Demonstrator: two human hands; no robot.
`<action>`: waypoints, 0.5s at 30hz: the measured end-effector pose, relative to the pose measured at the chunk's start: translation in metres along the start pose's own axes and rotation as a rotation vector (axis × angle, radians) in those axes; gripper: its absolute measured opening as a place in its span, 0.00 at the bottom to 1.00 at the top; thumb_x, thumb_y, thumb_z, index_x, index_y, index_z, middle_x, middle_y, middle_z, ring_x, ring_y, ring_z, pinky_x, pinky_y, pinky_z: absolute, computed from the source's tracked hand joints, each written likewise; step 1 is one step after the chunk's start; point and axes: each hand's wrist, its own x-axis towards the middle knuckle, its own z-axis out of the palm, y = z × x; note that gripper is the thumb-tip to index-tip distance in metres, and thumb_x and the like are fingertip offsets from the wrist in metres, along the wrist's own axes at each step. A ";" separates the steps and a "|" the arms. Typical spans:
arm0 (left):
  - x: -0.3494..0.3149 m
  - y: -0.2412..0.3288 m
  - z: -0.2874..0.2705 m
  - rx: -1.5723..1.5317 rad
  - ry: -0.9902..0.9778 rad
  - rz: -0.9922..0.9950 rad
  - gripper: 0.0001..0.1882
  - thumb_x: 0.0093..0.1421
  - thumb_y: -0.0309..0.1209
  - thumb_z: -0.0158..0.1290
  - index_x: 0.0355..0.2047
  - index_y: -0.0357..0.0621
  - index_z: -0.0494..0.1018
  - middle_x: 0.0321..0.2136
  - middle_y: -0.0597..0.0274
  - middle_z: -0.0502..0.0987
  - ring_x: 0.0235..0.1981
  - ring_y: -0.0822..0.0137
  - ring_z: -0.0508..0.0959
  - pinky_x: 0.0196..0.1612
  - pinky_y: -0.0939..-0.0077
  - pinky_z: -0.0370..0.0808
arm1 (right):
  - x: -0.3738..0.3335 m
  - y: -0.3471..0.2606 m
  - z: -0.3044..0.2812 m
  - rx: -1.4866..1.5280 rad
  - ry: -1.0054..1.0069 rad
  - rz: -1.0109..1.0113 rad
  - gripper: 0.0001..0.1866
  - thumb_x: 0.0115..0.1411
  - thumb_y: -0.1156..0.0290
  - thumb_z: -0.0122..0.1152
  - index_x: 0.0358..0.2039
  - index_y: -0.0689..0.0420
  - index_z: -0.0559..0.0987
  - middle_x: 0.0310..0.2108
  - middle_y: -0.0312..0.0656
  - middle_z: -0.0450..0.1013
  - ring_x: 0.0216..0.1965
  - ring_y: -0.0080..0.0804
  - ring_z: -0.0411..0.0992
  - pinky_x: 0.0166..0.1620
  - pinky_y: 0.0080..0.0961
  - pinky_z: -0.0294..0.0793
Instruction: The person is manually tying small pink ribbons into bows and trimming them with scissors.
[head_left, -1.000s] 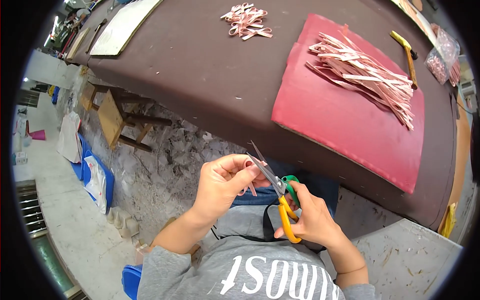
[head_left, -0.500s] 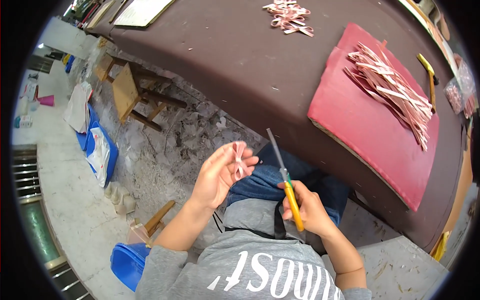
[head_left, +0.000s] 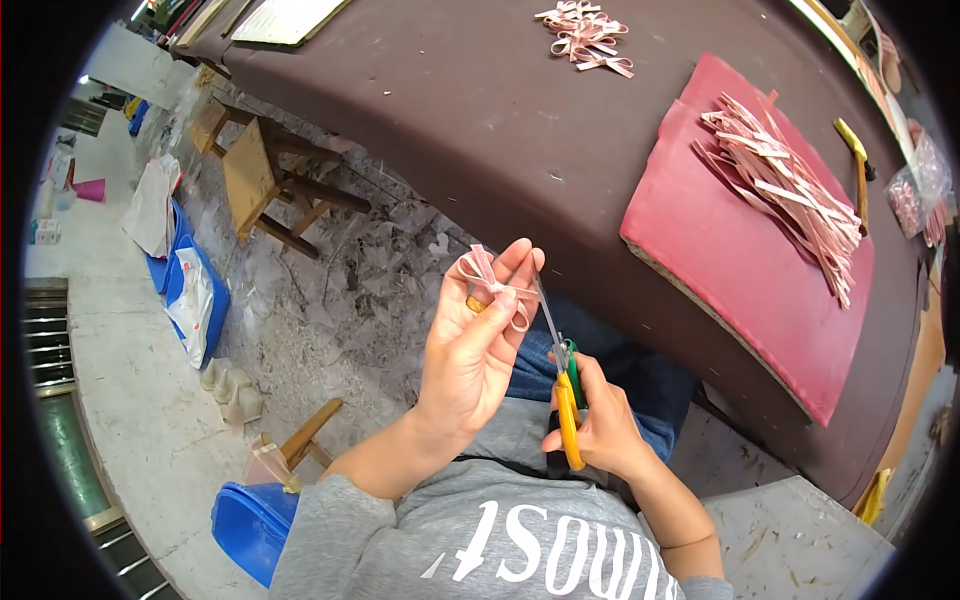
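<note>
My left hand [head_left: 477, 345] holds a small pink ribbon bow [head_left: 487, 281] between thumb and fingertips, raised in front of me below the table edge. My right hand [head_left: 598, 425] grips scissors [head_left: 560, 365] with yellow and green handles; the blades point up and touch the bow's right side. Both hands are over my lap, above blue trousers and a grey top.
A dark brown table [head_left: 470, 110] curves ahead. On it lie a red mat [head_left: 745, 250] with a pile of pink ribbon strips [head_left: 785, 180], several finished bows [head_left: 585, 30] at the far edge and a yellow tool [head_left: 855, 150]. A wooden stool [head_left: 265, 180] stands left; a blue bin [head_left: 250, 525] is by my left elbow.
The view tilted; my left hand turned the bow upward and opened its fingers around it. The scissors stayed upright beside it, blades now at the bow.
</note>
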 end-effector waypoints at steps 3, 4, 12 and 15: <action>0.000 -0.001 -0.001 0.004 0.007 0.016 0.23 0.64 0.15 0.41 0.58 0.43 0.58 0.61 0.50 0.62 0.64 0.60 0.62 0.59 0.77 0.70 | 0.004 -0.002 0.000 -0.027 0.007 -0.017 0.51 0.33 0.48 0.80 0.53 0.60 0.64 0.23 0.40 0.72 0.20 0.33 0.69 0.26 0.25 0.68; 0.000 -0.002 -0.001 0.011 0.012 0.023 0.23 0.64 0.15 0.40 0.58 0.43 0.58 0.61 0.50 0.62 0.64 0.60 0.62 0.59 0.78 0.70 | 0.005 -0.003 -0.001 -0.046 0.007 -0.022 0.51 0.33 0.48 0.80 0.53 0.61 0.64 0.23 0.40 0.72 0.20 0.33 0.69 0.26 0.25 0.68; 0.002 -0.002 -0.009 0.014 0.052 0.050 0.23 0.64 0.14 0.40 0.59 0.42 0.57 0.61 0.50 0.61 0.63 0.61 0.63 0.60 0.78 0.69 | 0.006 -0.004 0.004 -0.056 0.007 0.084 0.47 0.34 0.54 0.81 0.54 0.59 0.69 0.25 0.35 0.72 0.22 0.24 0.68 0.28 0.20 0.67; 0.006 0.000 -0.020 0.075 0.075 0.063 0.20 0.65 0.16 0.42 0.56 0.43 0.59 0.59 0.49 0.64 0.62 0.60 0.65 0.60 0.75 0.69 | 0.003 0.002 0.002 0.047 -0.005 0.145 0.44 0.36 0.57 0.81 0.53 0.59 0.70 0.23 0.34 0.72 0.21 0.22 0.67 0.27 0.18 0.66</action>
